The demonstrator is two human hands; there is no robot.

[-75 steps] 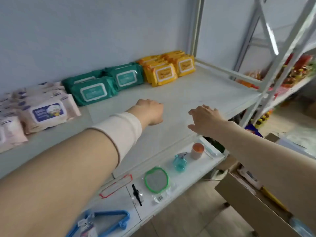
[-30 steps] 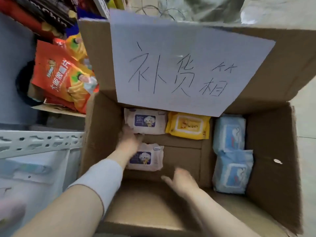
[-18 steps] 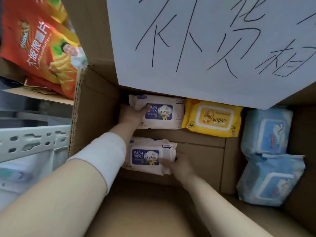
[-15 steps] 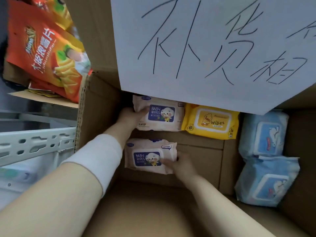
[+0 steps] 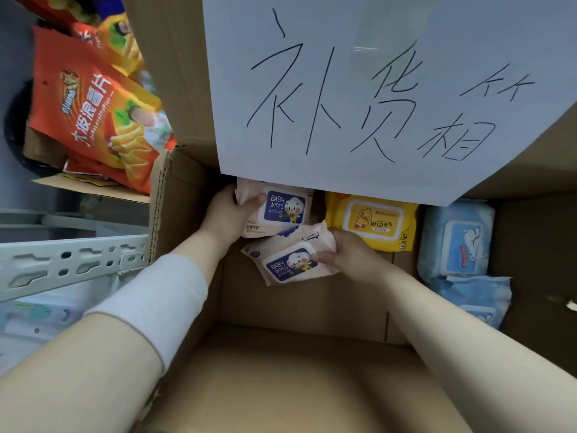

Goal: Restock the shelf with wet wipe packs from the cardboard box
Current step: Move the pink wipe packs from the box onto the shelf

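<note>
The left hand point(image 5: 226, 214) is grabbing one pink wipe pack point(image 5: 278, 210) by its end, and the right hand point(image 5: 349, 254) is squeezing another pink pack point(image 5: 287, 260) just below it. Both packs are inside the cardboard box point(image 5: 187, 195), touching each other, beside a yellow pack point(image 5: 371, 220) and two blue packs point(image 5: 459, 239).

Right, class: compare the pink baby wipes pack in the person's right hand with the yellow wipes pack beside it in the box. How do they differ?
The pink pack is gripped by the right hand; the yellow pack lies untouched. The pink pack sits tilted, its end lifted; the yellow pack lies square against the cardboard box back wall. The pink pack's label is dark blue; the yellow pack's is yellow with a duck. Both are soft packs with front labels.
</note>
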